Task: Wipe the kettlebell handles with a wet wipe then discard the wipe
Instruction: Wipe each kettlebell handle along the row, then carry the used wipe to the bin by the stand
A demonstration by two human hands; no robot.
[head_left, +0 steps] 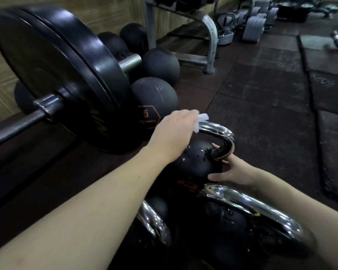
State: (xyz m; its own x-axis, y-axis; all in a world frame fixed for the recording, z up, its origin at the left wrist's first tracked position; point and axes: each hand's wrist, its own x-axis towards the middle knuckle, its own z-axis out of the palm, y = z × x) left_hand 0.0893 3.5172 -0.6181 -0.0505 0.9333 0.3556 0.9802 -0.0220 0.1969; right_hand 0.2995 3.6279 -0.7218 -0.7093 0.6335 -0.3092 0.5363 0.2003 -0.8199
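A black kettlebell (195,162) with a shiny chrome handle (220,133) stands on the floor in the middle. My left hand (174,131) grips the far end of that handle with a white wet wipe (65,121) bunched under its fingers. My right hand (232,172) rests on the kettlebell's near right side, thumb against the base of the handle, fingers spread on the black body. Water drops sit on the ball. Two more kettlebells lie closer to me, with chrome handles at lower right (252,207) and lower middle (154,221).
A loaded barbell with big black plates (53,71) stands close on the left. Several black medicine balls (156,96) line the wall beside it. A grey metal rack (209,36) and grey weights (254,28) stand further back. Dark rubber mats (271,90) cover the floor.
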